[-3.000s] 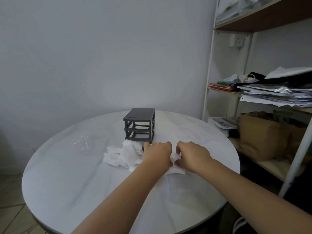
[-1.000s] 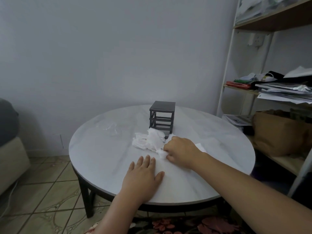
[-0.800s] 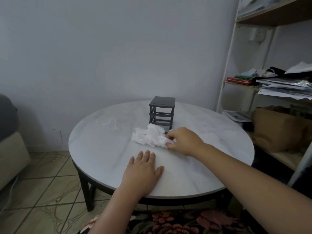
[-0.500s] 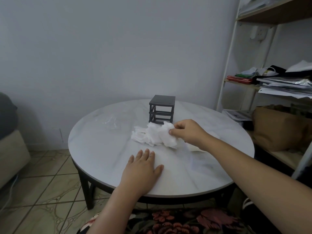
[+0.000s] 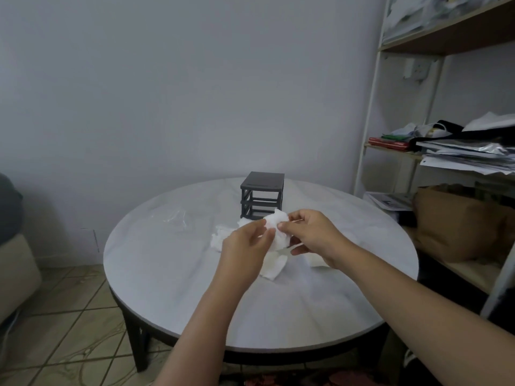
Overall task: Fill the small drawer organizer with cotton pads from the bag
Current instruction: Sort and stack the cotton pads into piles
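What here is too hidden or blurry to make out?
Head view only:
- Pads: how many are held; the left hand and right hand cover them.
- Organizer: drawers or contents, too small.
- Clear bag: outline too faint.
- Shelf papers: cut off by the right edge.

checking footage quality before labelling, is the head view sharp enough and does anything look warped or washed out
Head view: soft, even indoor light, no harsh shadows. White cotton pads between left hand and right hand wash out, edges lost. Clear plastic bag barely shows on round marble table. Wide-angle lens bows the white shelf post. Dark grey drawer organizer reads clearly.
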